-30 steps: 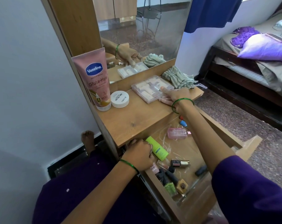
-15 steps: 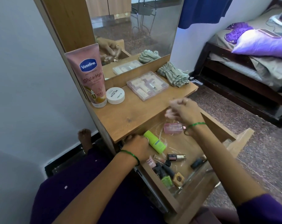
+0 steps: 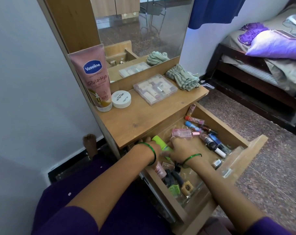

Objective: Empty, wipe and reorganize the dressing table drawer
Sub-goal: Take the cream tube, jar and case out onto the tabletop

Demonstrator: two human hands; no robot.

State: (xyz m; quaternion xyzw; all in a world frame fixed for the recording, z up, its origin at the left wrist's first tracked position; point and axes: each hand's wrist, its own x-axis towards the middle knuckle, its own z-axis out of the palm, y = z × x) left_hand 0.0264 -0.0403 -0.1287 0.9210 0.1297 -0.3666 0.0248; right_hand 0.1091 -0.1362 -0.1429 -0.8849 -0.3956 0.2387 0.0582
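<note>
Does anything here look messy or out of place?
Yes. The open drawer is a jumble: small cosmetic bottles lie on their sides, pointing every way. On the tabletop, a striped cloth sits crumpled by the mirror. Nothing looks spilled or broken.

This is a bedroom in a home. A light wooden dressing table with a tall mirror (image 3: 144, 31) stands against a pale wall, and its counter (image 3: 144, 119) carries a pink Vaseline lotion tube (image 3: 93, 77), a round white nail polish remover tub (image 3: 121, 99), a clear plastic box of small cosmetics (image 3: 155, 89) and a crumpled green striped cloth (image 3: 183, 77). The pulled-out wooden drawer (image 3: 242, 160) beneath is littered with nail polish bottles and lip balm tubes. To the right sits a dark wooden bed (image 3: 245, 78) with a purple pillow (image 3: 276, 46), a blue curtain (image 3: 215, 11) hangs above, and the floor (image 3: 271, 175) is speckled stone.
</note>
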